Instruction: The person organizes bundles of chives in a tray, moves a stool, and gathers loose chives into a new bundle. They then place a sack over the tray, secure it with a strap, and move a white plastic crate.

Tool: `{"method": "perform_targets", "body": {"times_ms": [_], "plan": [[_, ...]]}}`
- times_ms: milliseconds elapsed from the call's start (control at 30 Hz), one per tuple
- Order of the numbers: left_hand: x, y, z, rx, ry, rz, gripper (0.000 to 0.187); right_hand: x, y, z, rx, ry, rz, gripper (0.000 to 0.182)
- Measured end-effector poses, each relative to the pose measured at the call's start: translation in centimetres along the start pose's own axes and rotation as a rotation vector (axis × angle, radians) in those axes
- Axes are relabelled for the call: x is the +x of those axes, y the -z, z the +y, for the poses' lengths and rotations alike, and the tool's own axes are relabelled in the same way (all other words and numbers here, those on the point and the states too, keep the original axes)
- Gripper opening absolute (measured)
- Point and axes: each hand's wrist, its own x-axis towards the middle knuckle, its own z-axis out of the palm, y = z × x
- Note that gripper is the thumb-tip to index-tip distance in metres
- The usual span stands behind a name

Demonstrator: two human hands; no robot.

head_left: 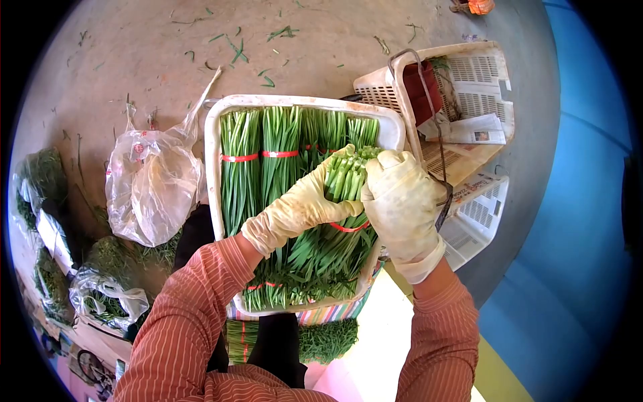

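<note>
My left hand (303, 202), in a pale, stained glove, is wrapped round a bunch of garlic chives (343, 179) near its cut ends. The bunch is tilted, cut ends up, and a red band (349, 226) circles it below the hand. My right hand (404, 201), gloved too, is closed in a fist against the right side of the stalks. Its curled fingers hide whatever is in them. Below both hands, a white crate (213, 144) holds more chive bunches (280, 144) with red bands, standing in a row along the back and left.
A clear plastic bag (153, 184) lies left of the crate. Bagged greens (107, 295) sit farther left. Two stacked baskets (469, 164), the upper one holding newspaper (469, 129), stand at right. Chive scraps (239, 50) litter the floor. Near my legs lie more greens (328, 340).
</note>
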Motion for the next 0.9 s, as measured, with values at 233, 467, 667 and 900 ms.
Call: {"method": "perform_targets", "body": {"times_ms": [233,467,667,900], "plan": [[-0.4,0.0,1.1,-0.051,0.068,-0.009,0.096,-0.5,-0.8,2.2,1.409,-1.071,0.297,0.019],[-0.3,0.0,1.4,-0.071,0.034,0.031,0.092,-3.4,-2.0,1.6,1.202,-0.881,0.294,0.019],[-0.2,-0.5,0.7,-0.045,0.02,0.065,0.088,-1.2,-0.3,-0.1,0.566,-0.385,0.175,0.017],[-0.5,-0.9,-0.2,-0.005,-0.016,0.075,0.095,-0.5,-0.2,0.8,0.472,-0.186,0.1,0.009]]}}
